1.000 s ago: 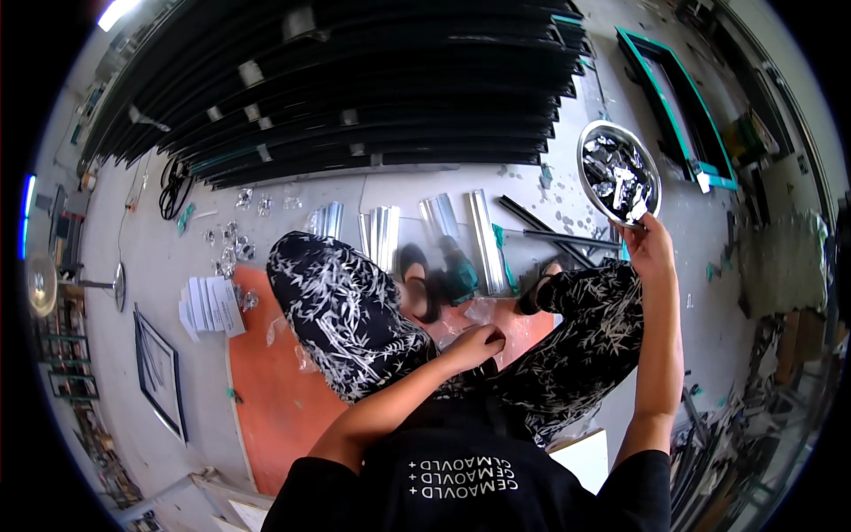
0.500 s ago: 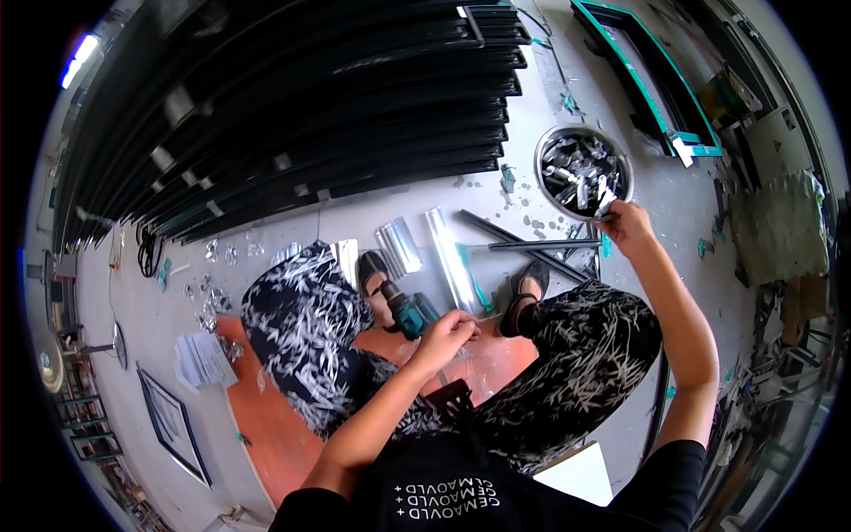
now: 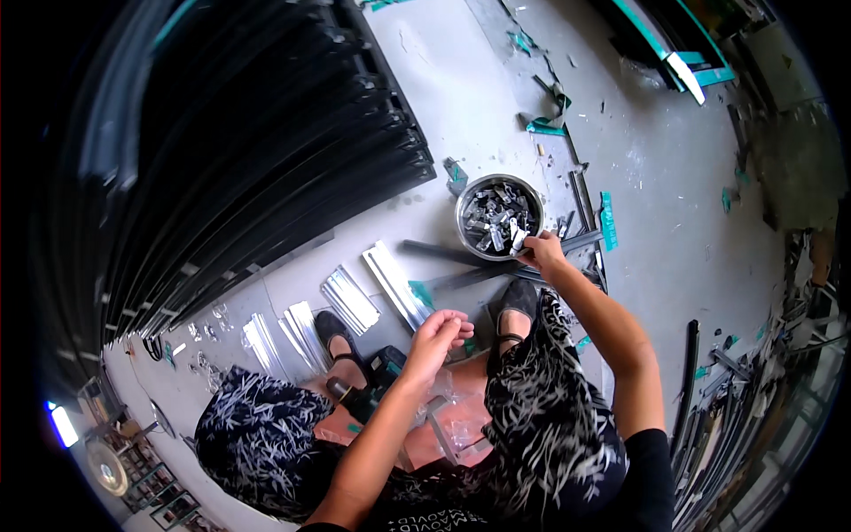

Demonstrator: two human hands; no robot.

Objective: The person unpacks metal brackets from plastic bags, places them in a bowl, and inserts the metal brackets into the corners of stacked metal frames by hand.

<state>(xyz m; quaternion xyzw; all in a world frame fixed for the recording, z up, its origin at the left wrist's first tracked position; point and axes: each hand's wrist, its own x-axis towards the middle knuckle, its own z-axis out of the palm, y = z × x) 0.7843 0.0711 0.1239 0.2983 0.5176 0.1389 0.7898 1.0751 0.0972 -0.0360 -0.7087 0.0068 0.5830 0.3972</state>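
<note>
My right hand [image 3: 542,254] is closed on the near rim of a round metal bowl [image 3: 460,232]. Small metal and black pieces [image 3: 502,211] fill the bowl, which overlaps dark bars [image 3: 439,253] on the floor. Nearer my body, my left hand [image 3: 441,335] hovers with its fingers curled together; anything inside them is too small or hidden to make out. Below it, a dark green cordless drill [image 3: 383,368] is partly covered by my left forearm. Between my legs, clear plastic [image 3: 461,430] and a grey metal piece [image 3: 437,426] lie on an orange board.
Silvery metal strips [image 3: 394,284] lie beyond my feet in several bundles. A large stack of black frames [image 3: 266,151] takes up the left. Green-edged frames [image 3: 683,58] are at the far right. Long dark profiles [image 3: 718,434] lie at the right, and green tape scraps [image 3: 607,222] litter the floor.
The view has turned and shifted. The bowl has come closer to the dark bars, with my right hand at its rim. My left hand stays curled over the space between my legs.
</note>
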